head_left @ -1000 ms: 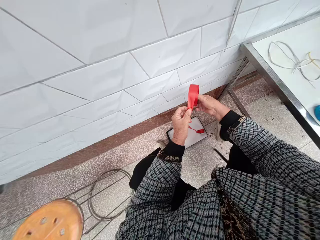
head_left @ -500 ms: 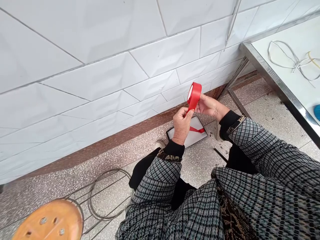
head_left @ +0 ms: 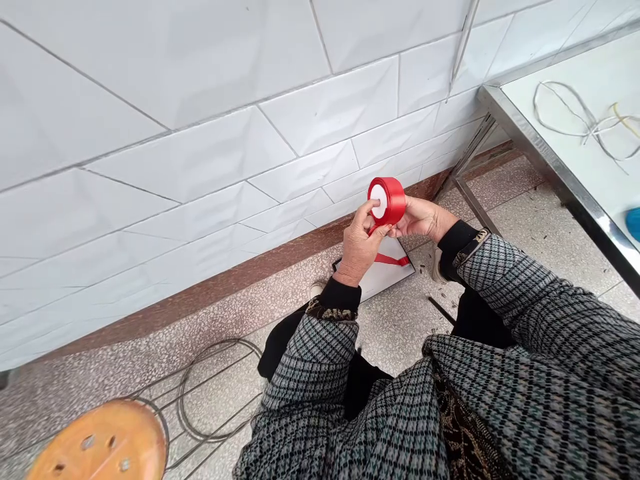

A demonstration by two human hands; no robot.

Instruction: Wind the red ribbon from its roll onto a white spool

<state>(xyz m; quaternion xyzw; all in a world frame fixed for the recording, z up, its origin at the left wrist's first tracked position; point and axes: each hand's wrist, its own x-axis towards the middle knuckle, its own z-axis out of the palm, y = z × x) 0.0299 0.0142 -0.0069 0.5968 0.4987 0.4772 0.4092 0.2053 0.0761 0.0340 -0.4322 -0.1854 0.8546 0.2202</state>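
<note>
A person in a black, grey and white checked coat (head_left: 300, 387) is holding a glossy red ribbon roll with a round white core (head_left: 394, 200) in the air, a little right of the centre of the frame. The left hand (head_left: 361, 241) is meeting it from the lower left: its index finger (head_left: 367, 207) is pointing up to the left edge of the white core, the tip overlapping it, while the thumb is lying just under the roll, pinching a bit of red ribbon against the fingers below. The right hand (head_left: 423, 217) is supporting the roll from its right side, the fingers curling in close together below and behind it; the roll is partly hiding their tips, so their exact contact cannot be told. Beneath the hands, a flat white rectangular panel with a black edge (head_left: 383, 283) is lying on the speckled stone floor (head_left: 390, 333), with a narrow red ribbon strip (head_left: 393, 259) resting across it. An orange round stool top with holes (head_left: 100, 447) is showing at the lower left, and a metal-edged white table (head_left: 565, 127) is filling the upper right, bearing looped white wire (head_left: 590, 132).
</note>
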